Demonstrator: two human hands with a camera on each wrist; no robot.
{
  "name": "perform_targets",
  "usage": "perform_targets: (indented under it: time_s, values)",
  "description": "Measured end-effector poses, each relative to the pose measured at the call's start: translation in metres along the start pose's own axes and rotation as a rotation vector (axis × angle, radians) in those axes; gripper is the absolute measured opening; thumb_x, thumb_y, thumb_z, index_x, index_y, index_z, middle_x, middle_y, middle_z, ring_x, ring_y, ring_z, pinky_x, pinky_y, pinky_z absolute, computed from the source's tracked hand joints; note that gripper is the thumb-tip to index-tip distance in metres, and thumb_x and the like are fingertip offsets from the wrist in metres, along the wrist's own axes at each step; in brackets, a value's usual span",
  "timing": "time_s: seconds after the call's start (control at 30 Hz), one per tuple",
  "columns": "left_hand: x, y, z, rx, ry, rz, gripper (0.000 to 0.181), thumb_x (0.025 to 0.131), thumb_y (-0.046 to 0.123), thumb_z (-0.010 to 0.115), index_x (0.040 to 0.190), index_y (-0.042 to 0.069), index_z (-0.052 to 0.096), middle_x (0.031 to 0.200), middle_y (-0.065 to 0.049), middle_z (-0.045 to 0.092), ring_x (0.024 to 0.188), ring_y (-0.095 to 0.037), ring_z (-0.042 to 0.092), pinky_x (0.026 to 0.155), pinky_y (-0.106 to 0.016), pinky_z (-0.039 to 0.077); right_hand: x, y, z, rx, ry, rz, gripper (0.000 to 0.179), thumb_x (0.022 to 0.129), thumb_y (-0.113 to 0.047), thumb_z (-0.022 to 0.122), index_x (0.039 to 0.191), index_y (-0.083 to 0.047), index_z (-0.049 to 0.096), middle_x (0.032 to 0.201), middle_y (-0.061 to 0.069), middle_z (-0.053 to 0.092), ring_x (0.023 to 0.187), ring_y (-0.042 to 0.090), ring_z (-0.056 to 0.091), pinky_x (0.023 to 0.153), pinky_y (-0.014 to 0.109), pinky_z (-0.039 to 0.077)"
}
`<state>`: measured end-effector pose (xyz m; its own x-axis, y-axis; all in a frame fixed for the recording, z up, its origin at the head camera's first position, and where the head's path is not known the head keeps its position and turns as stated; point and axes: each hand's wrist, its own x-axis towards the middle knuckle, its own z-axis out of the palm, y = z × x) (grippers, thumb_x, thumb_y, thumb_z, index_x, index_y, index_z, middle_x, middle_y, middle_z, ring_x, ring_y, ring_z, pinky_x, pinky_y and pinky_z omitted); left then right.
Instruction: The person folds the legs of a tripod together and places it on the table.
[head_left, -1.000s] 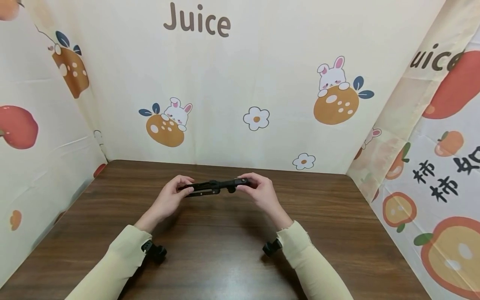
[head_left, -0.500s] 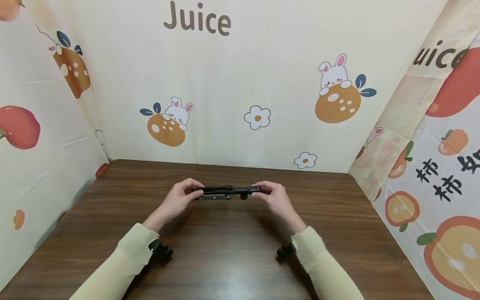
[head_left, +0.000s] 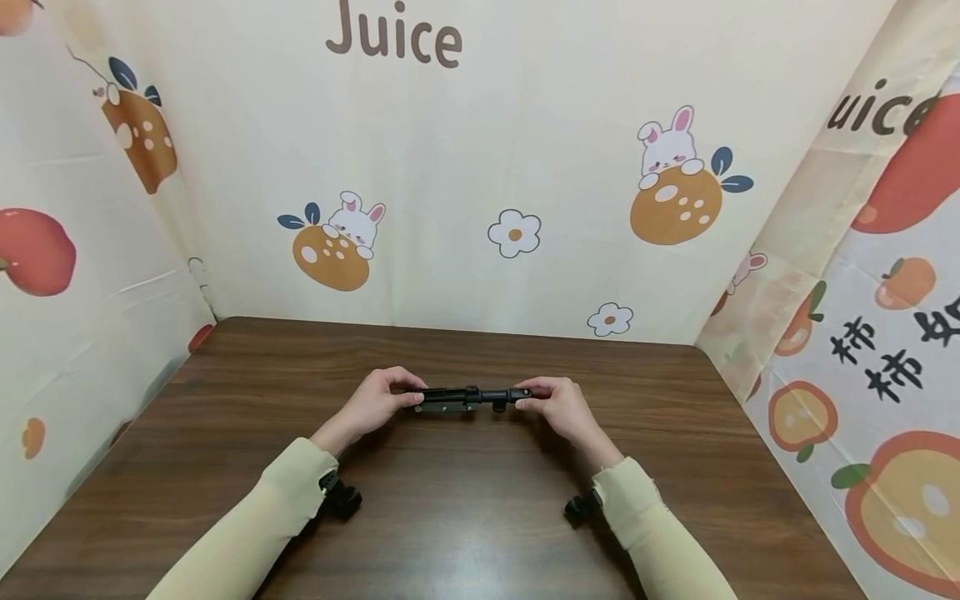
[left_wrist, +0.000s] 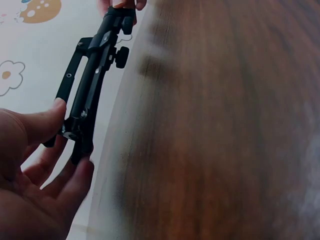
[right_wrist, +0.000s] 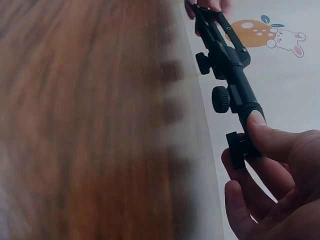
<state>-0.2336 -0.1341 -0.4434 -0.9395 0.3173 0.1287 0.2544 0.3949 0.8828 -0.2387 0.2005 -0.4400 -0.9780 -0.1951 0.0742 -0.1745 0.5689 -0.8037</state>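
Note:
A folded black tripod [head_left: 491, 396] lies level between both hands, close over the table in the head view. My left hand [head_left: 375, 404] pinches the ends of its folded legs, thumb on the near side. At the other end, my right hand [head_left: 564, 408] grips the tripod's head, with the thumb on the round tube. The left wrist view shows the slim legs [left_wrist: 65, 82] folded alongside the central tube. A ridged round knob [right_wrist: 221, 99] sticks out from the tube in the right wrist view, and a small clamp-like plate [right_wrist: 235, 149] sits by the right fingers.
The brown wooden table [head_left: 457, 517] spreads under both arms. A cream printed curtain [head_left: 450, 150] rises behind its far edge, with more printed cloth [head_left: 900, 367] on the sides. Each wrist carries a small black camera [head_left: 343, 500].
Both hands have brought the tripod to the right and nearer, down toward the table. It was slightly slanted at first and now lies about level. The grips look the same.

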Motion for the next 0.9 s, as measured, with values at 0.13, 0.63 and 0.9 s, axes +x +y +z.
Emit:
perform_targets:
  time_s: [0.13,0.63,0.9]
  values:
    - [0.002,-0.003,0.0,0.052,0.001,0.02,0.013,0.088,0.008,0.076,0.1,0.011,0.077,0.099,-0.001,0.069,0.093,-0.019,0.063,0.08,-0.037,0.05,0.0,0.003,0.001,0.016,-0.013,0.025,0.022,0.08,-0.018,0.085,0.101,-0.017,0.079,0.092,-0.001,0.075,0.081,0.014,0.063,0.069,0.029,0.048]
    - [-0.001,0.0,-0.003,0.099,-0.006,-0.049,0.017,0.094,0.01,0.07,0.109,0.012,0.076,0.109,-0.002,0.071,0.102,-0.022,0.063,0.088,-0.043,0.049,0.004,0.008,-0.004,0.192,-0.065,0.021,0.037,0.083,-0.016,0.083,0.117,-0.005,0.074,0.11,0.009,0.073,0.099,0.019,0.066,0.076,0.025,0.05]
    - [-0.003,0.001,-0.014,0.058,0.028,-0.031,0.024,0.098,0.013,0.065,0.12,0.005,0.071,0.114,-0.009,0.071,0.105,-0.023,0.064,0.088,-0.04,0.05,0.002,0.006,-0.011,0.284,-0.049,-0.014,0.035,0.088,-0.012,0.078,0.122,-0.005,0.071,0.12,0.013,0.07,0.11,0.021,0.066,0.083,0.024,0.053]
